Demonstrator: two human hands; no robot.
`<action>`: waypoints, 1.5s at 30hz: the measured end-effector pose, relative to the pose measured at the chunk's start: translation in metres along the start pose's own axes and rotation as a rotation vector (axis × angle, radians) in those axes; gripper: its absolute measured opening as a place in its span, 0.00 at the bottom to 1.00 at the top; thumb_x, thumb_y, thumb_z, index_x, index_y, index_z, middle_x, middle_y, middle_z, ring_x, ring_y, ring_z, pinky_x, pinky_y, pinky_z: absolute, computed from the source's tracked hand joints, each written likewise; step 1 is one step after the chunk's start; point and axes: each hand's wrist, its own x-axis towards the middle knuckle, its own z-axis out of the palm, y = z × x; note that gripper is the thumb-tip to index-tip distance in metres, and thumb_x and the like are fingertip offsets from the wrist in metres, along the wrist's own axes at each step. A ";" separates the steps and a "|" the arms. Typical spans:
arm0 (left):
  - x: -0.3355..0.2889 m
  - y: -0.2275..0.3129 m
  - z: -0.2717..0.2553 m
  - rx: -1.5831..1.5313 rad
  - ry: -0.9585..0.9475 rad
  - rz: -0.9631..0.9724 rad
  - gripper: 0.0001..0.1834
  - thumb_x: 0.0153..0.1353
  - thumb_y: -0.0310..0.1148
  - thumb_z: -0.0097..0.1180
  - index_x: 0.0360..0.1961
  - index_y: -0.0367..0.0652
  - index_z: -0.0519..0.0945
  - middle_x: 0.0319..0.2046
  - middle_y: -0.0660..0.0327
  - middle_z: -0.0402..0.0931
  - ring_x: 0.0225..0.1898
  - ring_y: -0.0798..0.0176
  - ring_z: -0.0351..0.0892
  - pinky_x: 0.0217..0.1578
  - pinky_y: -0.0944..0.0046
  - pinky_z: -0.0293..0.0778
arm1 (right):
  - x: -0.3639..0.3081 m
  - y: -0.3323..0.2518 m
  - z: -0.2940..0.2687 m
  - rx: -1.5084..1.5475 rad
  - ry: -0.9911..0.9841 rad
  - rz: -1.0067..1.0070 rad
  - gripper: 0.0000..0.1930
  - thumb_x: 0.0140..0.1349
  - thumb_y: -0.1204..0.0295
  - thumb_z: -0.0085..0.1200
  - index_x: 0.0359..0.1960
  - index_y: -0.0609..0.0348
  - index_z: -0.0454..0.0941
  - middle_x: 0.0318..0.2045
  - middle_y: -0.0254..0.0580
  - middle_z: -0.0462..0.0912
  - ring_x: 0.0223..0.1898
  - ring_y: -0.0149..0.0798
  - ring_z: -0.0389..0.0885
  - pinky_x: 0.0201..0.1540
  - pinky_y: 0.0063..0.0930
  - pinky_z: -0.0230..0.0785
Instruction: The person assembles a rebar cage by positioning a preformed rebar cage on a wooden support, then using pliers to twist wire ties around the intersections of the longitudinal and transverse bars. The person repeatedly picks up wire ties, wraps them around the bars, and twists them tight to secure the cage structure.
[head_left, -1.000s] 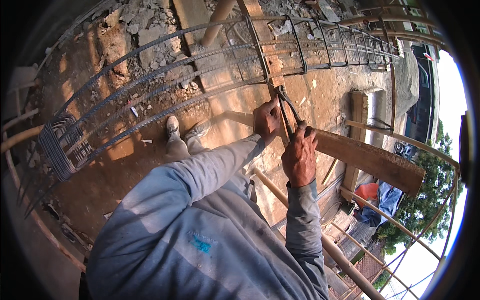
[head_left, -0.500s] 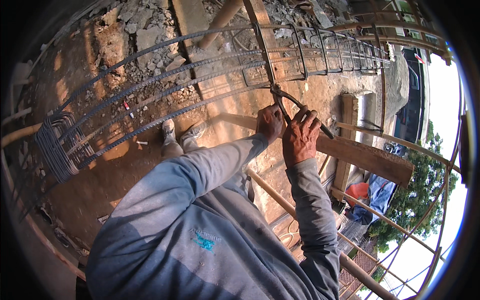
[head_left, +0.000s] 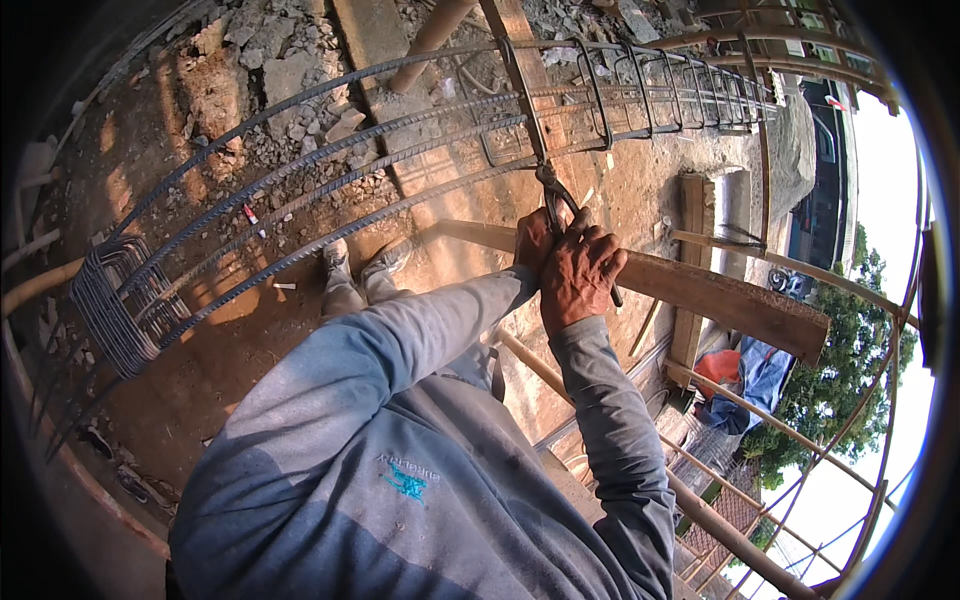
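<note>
Both hands are on a pair of dark metal pincers [head_left: 546, 174], whose jaws sit at the lower corner of a square steel stirrup [head_left: 522, 95] where it meets the lowest long rebar [head_left: 400, 206]. My left hand [head_left: 535, 242] is closed around the handles just below the jaws. Pressed against it, my right hand [head_left: 582, 278] wraps the handles farther down, and a handle end sticks out past its fingers. The handles are close together. Any tie wire in the jaws is too small to make out.
Along the cage, more stirrups [head_left: 645, 90] stand spaced out to the right. A bundle of stirrups [head_left: 115, 310] hangs on the bars at the left. A wooden plank [head_left: 725, 300] lies beyond my right hand. Bamboo poles [head_left: 735, 535] cross at lower right; rubble [head_left: 290, 60] covers the ground above.
My right hand has moved left against my left hand, bringing the spread pincer handles together. The jaws stay at the same stirrup corner.
</note>
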 end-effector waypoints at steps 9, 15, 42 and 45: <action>-0.014 0.047 -0.008 0.250 -0.029 0.030 0.10 0.70 0.34 0.60 0.39 0.36 0.82 0.30 0.55 0.82 0.32 0.63 0.79 0.34 0.57 0.75 | -0.003 0.019 0.028 0.487 -0.104 0.037 0.27 0.70 0.70 0.49 0.66 0.74 0.63 0.49 0.66 0.76 0.45 0.65 0.82 0.45 0.52 0.78; 0.003 0.046 -0.067 -0.060 -0.089 -0.157 0.20 0.75 0.40 0.57 0.61 0.41 0.83 0.40 0.63 0.85 0.40 0.64 0.85 0.44 0.63 0.81 | 0.003 0.036 0.048 0.663 -0.054 0.011 0.16 0.71 0.71 0.46 0.57 0.64 0.69 0.39 0.64 0.81 0.38 0.67 0.86 0.41 0.58 0.79; 0.175 -0.046 -0.136 0.776 0.588 0.462 0.20 0.81 0.45 0.47 0.54 0.37 0.77 0.34 0.58 0.79 0.31 0.65 0.77 0.32 0.63 0.75 | 0.009 -0.028 0.180 1.300 -0.250 0.175 0.25 0.67 0.72 0.54 0.65 0.66 0.67 0.44 0.70 0.85 0.43 0.69 0.85 0.45 0.60 0.79; 0.173 -0.036 -0.128 0.740 0.582 0.475 0.20 0.81 0.44 0.48 0.55 0.37 0.78 0.34 0.58 0.79 0.31 0.65 0.77 0.31 0.63 0.75 | 0.013 -0.047 0.190 1.416 -0.037 0.149 0.26 0.69 0.72 0.52 0.67 0.68 0.66 0.46 0.70 0.85 0.44 0.70 0.85 0.45 0.58 0.80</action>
